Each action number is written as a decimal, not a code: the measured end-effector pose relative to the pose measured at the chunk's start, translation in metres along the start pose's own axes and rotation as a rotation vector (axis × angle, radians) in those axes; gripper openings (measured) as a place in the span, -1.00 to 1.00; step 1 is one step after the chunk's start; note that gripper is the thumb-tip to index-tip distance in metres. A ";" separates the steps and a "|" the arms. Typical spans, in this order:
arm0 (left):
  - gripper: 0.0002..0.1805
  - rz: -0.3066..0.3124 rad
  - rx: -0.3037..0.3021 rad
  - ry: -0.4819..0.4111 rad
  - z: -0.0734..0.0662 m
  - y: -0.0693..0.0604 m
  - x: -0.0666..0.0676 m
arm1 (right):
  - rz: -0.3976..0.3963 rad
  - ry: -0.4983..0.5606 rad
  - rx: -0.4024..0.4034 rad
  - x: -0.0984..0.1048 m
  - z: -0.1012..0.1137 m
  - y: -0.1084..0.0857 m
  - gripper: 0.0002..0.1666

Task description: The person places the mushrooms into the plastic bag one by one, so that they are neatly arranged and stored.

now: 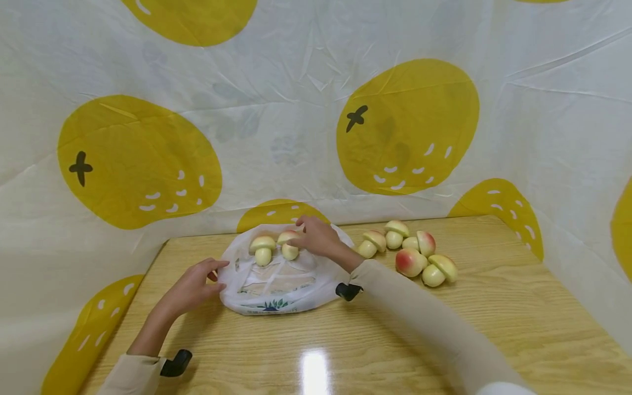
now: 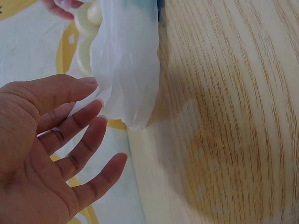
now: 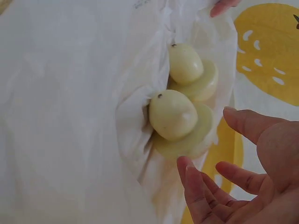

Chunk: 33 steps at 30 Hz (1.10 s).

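Observation:
A white plastic bag with green print lies on the wooden table. Two toy mushrooms, pale with rounded caps, are at the bag's opening: a left mushroom and a right mushroom. My right hand is over the right mushroom's cap, thumb and fingers spread apart around it; whether a fingertip touches it is hard to tell. At the bag's left edge, my left hand has loosely bent fingers, with thumb and fingertips apart and close against the plastic.
Several more toy mushrooms sit in a group right of the bag, among them a red-tinted mushroom and a yellow-capped mushroom. A white cloth with yellow fruit prints hangs behind the table.

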<state>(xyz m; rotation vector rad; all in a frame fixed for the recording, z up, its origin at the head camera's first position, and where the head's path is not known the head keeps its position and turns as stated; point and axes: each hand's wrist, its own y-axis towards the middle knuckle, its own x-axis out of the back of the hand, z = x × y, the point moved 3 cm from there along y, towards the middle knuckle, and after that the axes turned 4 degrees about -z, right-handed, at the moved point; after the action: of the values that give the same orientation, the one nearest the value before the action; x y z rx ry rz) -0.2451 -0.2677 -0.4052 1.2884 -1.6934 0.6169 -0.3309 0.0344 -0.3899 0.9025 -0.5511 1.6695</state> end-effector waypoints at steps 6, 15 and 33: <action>-0.48 0.000 -0.004 -0.002 0.000 0.000 0.000 | -0.029 0.030 0.040 0.018 -0.006 -0.006 -0.31; -0.48 0.004 -0.004 0.007 -0.002 0.001 0.001 | -0.034 0.021 0.044 0.047 -0.018 -0.021 -0.31; -0.48 0.000 0.001 0.010 -0.003 -0.001 0.002 | 0.028 0.077 -0.051 0.085 -0.061 -0.042 -0.25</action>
<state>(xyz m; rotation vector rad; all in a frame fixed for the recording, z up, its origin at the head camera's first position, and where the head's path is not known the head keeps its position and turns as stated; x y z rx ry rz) -0.2436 -0.2667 -0.4020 1.2845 -1.6853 0.6236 -0.3166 0.1435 -0.3628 0.7939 -0.5536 1.7006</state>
